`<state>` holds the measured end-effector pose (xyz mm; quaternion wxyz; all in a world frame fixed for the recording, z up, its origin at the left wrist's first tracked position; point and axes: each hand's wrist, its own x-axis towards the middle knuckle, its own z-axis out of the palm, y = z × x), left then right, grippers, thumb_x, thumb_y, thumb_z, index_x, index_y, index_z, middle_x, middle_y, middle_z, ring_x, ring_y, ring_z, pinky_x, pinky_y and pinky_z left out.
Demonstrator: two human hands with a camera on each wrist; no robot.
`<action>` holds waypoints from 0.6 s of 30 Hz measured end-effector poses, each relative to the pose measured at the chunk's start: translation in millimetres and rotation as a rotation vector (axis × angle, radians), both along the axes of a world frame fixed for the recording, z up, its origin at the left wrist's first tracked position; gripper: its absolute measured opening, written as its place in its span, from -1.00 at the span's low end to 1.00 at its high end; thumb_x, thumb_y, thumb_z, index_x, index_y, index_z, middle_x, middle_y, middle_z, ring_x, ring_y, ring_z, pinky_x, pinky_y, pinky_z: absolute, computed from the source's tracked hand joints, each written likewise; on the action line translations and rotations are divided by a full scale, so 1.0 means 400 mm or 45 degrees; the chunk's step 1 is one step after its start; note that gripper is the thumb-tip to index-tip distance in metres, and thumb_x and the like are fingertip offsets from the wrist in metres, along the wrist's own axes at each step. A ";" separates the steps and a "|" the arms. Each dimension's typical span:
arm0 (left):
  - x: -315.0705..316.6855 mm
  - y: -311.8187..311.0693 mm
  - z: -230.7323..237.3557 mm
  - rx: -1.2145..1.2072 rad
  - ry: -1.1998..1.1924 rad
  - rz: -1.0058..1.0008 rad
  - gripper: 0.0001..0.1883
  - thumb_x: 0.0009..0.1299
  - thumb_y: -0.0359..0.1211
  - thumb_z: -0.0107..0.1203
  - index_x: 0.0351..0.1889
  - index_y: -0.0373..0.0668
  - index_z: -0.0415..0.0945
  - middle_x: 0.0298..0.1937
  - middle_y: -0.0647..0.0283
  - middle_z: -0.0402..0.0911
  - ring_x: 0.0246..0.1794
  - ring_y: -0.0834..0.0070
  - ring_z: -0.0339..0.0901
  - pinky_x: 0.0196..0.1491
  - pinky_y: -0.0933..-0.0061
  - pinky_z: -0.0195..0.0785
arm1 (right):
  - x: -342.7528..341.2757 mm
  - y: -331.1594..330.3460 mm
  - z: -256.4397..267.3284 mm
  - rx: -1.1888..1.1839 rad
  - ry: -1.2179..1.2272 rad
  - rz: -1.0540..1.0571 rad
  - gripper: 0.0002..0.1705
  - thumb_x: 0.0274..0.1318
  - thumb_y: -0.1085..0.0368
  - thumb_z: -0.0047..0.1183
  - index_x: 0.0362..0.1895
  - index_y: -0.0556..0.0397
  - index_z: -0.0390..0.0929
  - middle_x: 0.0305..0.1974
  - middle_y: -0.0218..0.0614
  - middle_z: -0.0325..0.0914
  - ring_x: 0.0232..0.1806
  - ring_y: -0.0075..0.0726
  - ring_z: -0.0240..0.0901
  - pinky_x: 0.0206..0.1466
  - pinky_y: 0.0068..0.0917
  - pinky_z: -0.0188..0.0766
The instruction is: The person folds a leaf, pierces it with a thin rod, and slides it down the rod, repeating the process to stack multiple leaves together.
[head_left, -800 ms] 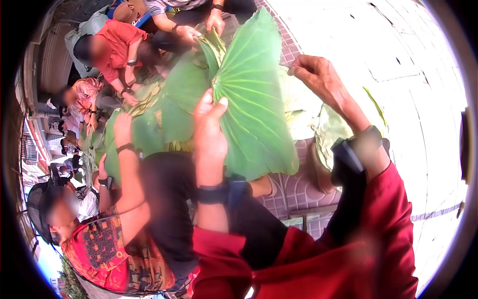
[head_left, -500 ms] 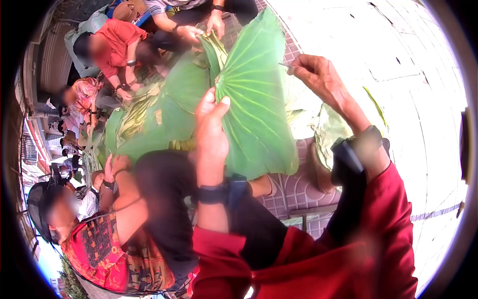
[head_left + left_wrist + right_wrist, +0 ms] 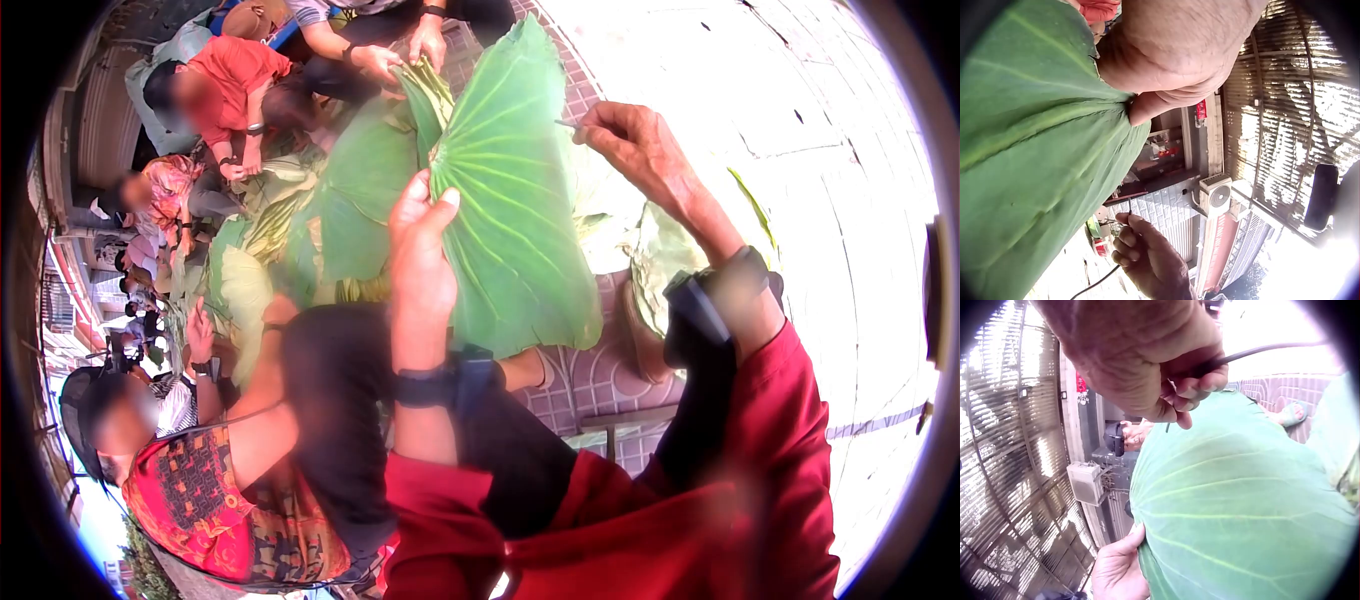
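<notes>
My left hand (image 3: 420, 260) pinches a large green lotus leaf (image 3: 510, 190) at its edge, near where the pale veins meet. In the left wrist view the thumb and fingers close on the gathered leaf (image 3: 1041, 156). To the right of the leaf is my right hand (image 3: 645, 155), raised and apart from it. Its curled fingers hold a thin dark cord (image 3: 1266, 351), whose short end pokes out past the fingertips toward the leaf. In the right wrist view the leaf (image 3: 1241, 494) spreads below my right hand (image 3: 1147, 369).
More lotus leaves (image 3: 355, 200) lie in a pile to the left, with pale leaves (image 3: 665, 260) by my right forearm. A seated person in a patterned shirt (image 3: 220, 510) is close on my left. Other people sit beyond, one holding folded leaves (image 3: 432, 95).
My hands and the leaf stay almost in place; the right hand shifts slightly up and left. The neighbour's arms move, and a pale leaf now shows in front of that person.
</notes>
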<state>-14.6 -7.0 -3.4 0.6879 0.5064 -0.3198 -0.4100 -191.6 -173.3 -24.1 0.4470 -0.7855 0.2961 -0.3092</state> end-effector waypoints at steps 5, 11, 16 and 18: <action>-0.039 0.032 0.004 0.030 -0.010 -0.014 -0.61 0.35 -0.52 -0.09 0.17 -0.33 0.29 0.03 0.16 0.53 -0.02 0.48 0.50 0.09 0.47 0.32 | -0.041 0.035 0.002 -0.014 -0.014 -0.006 -0.73 0.15 0.19 0.01 -0.40 0.18 0.54 -0.62 -0.47 0.30 -0.54 -0.60 0.11 -0.47 -0.52 0.11; -0.060 0.031 0.012 0.017 0.006 -0.016 -0.61 0.35 -0.52 -0.09 0.16 -0.34 0.30 0.02 0.17 0.53 -0.02 0.48 0.50 0.09 0.48 0.32 | -0.058 0.032 0.007 -0.021 -0.045 0.000 -0.73 0.15 0.20 0.02 -0.38 0.18 0.54 -0.60 -0.47 0.32 -0.53 -0.60 0.14 -0.45 -0.54 0.14; -0.056 0.034 0.008 0.013 0.010 -0.008 -0.61 0.35 -0.53 -0.09 0.15 -0.33 0.31 0.02 0.17 0.53 -0.02 0.49 0.50 0.10 0.48 0.32 | -0.053 0.035 0.002 -0.001 -0.041 0.003 -0.74 0.14 0.21 0.02 -0.37 0.19 0.55 -0.59 -0.47 0.33 -0.51 -0.60 0.15 -0.43 -0.55 0.15; -0.052 0.036 0.007 0.012 0.006 -0.008 -0.61 0.35 -0.53 -0.09 0.15 -0.33 0.31 0.02 0.17 0.53 -0.02 0.49 0.50 0.10 0.48 0.32 | -0.050 0.037 0.004 -0.007 -0.042 0.004 -0.74 0.15 0.21 0.02 -0.37 0.19 0.55 -0.59 -0.47 0.34 -0.51 -0.60 0.15 -0.42 -0.55 0.16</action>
